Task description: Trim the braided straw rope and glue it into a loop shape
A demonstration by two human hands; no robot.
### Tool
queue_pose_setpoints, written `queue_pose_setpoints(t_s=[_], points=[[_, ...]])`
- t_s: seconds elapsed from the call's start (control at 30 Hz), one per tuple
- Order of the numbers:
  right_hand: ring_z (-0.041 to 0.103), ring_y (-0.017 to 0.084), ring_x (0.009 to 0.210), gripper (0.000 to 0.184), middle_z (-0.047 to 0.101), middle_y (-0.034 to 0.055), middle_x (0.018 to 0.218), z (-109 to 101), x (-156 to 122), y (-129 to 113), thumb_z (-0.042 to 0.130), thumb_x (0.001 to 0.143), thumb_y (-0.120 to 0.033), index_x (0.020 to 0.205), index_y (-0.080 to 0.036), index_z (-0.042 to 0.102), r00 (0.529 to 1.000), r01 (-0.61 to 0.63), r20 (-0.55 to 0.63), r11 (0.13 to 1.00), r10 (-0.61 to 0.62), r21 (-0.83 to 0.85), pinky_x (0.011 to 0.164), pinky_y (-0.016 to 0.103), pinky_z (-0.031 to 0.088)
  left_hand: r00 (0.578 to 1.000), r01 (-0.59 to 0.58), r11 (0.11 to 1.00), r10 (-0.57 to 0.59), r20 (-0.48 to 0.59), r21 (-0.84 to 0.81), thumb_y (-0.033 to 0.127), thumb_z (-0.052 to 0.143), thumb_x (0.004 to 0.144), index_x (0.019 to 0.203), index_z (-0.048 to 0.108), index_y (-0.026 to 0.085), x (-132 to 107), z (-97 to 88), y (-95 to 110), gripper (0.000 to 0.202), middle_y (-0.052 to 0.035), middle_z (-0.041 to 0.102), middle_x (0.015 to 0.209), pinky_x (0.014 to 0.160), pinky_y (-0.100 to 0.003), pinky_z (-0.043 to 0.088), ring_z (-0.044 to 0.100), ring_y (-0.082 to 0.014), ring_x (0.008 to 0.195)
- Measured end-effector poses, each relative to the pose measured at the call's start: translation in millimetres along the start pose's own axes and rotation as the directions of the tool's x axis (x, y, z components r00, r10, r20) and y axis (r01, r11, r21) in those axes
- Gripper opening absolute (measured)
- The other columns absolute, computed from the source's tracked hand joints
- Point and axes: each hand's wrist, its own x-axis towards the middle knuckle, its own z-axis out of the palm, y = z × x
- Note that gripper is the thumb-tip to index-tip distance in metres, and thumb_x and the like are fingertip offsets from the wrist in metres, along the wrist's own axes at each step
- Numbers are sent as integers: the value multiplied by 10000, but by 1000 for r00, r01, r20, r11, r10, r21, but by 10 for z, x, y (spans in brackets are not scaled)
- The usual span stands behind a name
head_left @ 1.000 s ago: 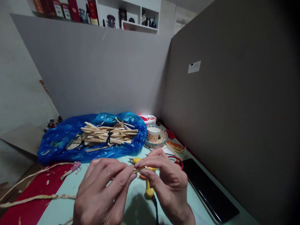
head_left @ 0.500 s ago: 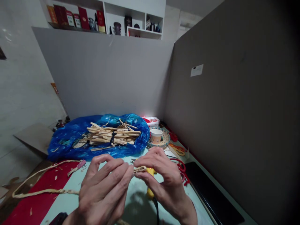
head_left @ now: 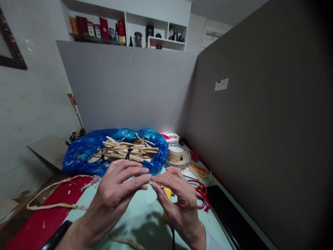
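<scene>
Between my hands, above the table, is a small coiled piece of braided straw cord (head_left: pixel 158 185). My right hand (head_left: pixel 180 194) pinches it between thumb and fingers. My left hand (head_left: pixel 122 187) meets it from the other side, its fingertips closed at the cord's left end; the thumb is mostly hidden. A long straw braid (head_left: pixel 57 206) loops out to the left, with a pink clip (head_left: pixel 94 180) near its far end. More braid (head_left: pixel 128 242) lies below my hands. Behind my right hand a yellow glue gun (head_left: pixel 168 194) with a black cable is partly covered.
A blue plastic bag (head_left: pixel 80 152) holds a tied bundle of dried straw strips (head_left: pixel 130 149). A paper cup (head_left: pixel 175 155) stands in a woven tray (head_left: pixel 186 159). Orange-handled scissors (head_left: pixel 199 170), red-handled scissors (head_left: pixel 201 191) and a black flat object (head_left: pixel 231 215) lie right. Grey partitions (head_left: pixel 130 86) enclose the table.
My left hand has turned and its fingers are straighter, while both hands stay at the small coil. The view has shifted slightly, and the braid below my hands shows more.
</scene>
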Motion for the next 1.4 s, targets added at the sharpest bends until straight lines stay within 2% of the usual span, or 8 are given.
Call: queue_pose_setpoints(t_s=[0.1, 0.27, 0.37, 0.5, 0.8, 1.17, 1.3, 1.4], points=[[589, 187, 718, 226, 725, 24, 806, 1, -2, 9, 639, 809, -15, 938, -199, 660, 996, 58, -74, 998, -60, -22, 770, 392, 434, 936, 319, 937, -335, -109, -144, 222, 600, 907, 1166, 662, 345, 13, -103, 20, 294, 18, 700, 1161, 956, -317, 414, 589, -185, 1088], [586, 188, 705, 242, 738, 23, 821, -18, 17, -62, 649, 786, 0, 924, -199, 662, 982, 127, -125, 987, -140, -102, 821, 444, 415, 475, 728, 593, -798, -371, -343, 384, 644, 854, 932, 722, 304, -141, -234, 116, 136, 29, 709, 1030, 908, -252, 425, 601, -191, 1017], [584, 182, 674, 240, 746, 25, 819, -2, 8, -110, 668, 766, -1, 913, -190, 667, 970, 164, -151, 973, -189, -164, 822, 457, 404, 353, 729, 294, -935, -30, -618, 383, 760, 744, 791, 726, 269, -301, -132, 215, 128, 48, 683, 702, 666, -192, 440, 577, -150, 714], [583, 177, 674, 228, 757, 29, 835, 65, -65, -124, 688, 759, -4, 916, -169, 672, 955, 234, -138, 952, -264, -199, 810, 448, 398, 357, 683, 54, -895, 268, -728, 355, 829, 632, 735, 753, 182, -322, 120, 443, 215, 4, 635, 612, 481, -246, 430, 529, -160, 536], [606, 181, 742, 172, 748, 81, 900, 252, -277, -92, 644, 820, -43, 958, -139, 680, 958, 270, -53, 948, -283, -169, 820, 440, 418, 256, 455, -280, -868, 425, -845, 271, 773, 718, 803, 786, 231, -232, 254, 606, 94, -8, 646, 728, 658, -210, 495, 538, -138, 679], [567, 234, 906, 364, 686, 101, 1057, 110, -327, -111, 618, 824, -132, 1186, -140, 584, 936, 75, 343, 996, -86, 44, 824, 405, 439, 222, 529, -315, -845, 487, -788, 220, 765, 747, 790, 779, 232, -521, 169, 340, 47, 22, 629, 690, 673, -196, 480, 531, -120, 656], [574, 193, 875, 230, 689, 60, 984, 116, -274, -18, 567, 882, -119, 1099, -176, 615, 954, -146, 276, 984, 112, 104, 799, 353, 447, 243, 636, -296, -800, 549, -713, 250, 724, 785, 821, 752, 225, -550, 165, 273, 52, 16, 619, 741, 694, -220, 462, 541, -131, 717], [604, 169, 897, 205, 682, 36, 998, 145, -234, 82, 577, 919, -201, 1116, -206, 633, 868, -410, 382, 893, 319, 186, 813, 314, 460, 262, 738, -278, -722, 640, -615, 288, 710, 785, 733, 704, 184, -526, 178, 235, 117, 16, 583, 675, 643, -234, 434, 510, -132, 664]])
